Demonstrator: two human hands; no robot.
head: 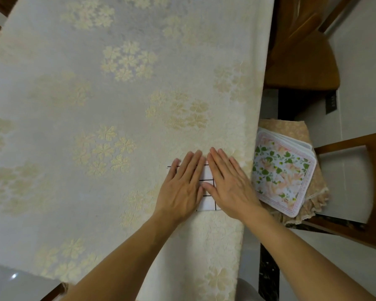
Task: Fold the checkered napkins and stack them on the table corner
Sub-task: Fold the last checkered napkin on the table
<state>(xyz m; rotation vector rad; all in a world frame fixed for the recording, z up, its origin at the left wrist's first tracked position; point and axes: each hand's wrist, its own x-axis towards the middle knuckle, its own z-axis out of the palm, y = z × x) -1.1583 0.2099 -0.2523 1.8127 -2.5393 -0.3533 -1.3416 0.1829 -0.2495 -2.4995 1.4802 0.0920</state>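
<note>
Table (96, 94) under a cream tablecloth (74, 192) with embossed pale-gold flower clusters; it fills the view ahead of and to the left of both hands, and its right edge runs just right of the right hand.

Two wooden chairs beyond that edge: one chair (302, 61) well ahead of the right hand, the nearer chair (345, 148) directly to its right. On the nearer chair's seat, a tan lace-trimmed cloth (313, 192). On top of that cloth, a stack of floral placemats (280, 174), green leaves and peach flowers, pink border, rounded corners. The stack sits just right of the right hand, below table level.

Left hand (182, 185): flat, palm down, fingers straight and together, pressing on the napkin. Nothing gripped.

Right hand (228, 181): flat, palm down, fingers straight and slightly spread, pressing on the same napkin. Nothing gripped. Index fingers of the two hands nearly touch at the tips.

Checkered napkin (206, 200): white with thin dark grid lines, folded small, lying on the tablecloth near the table's right edge, directly under both palms. Only a strip between the hands and a sliver beyond the left hand's little finger are visible.
</note>
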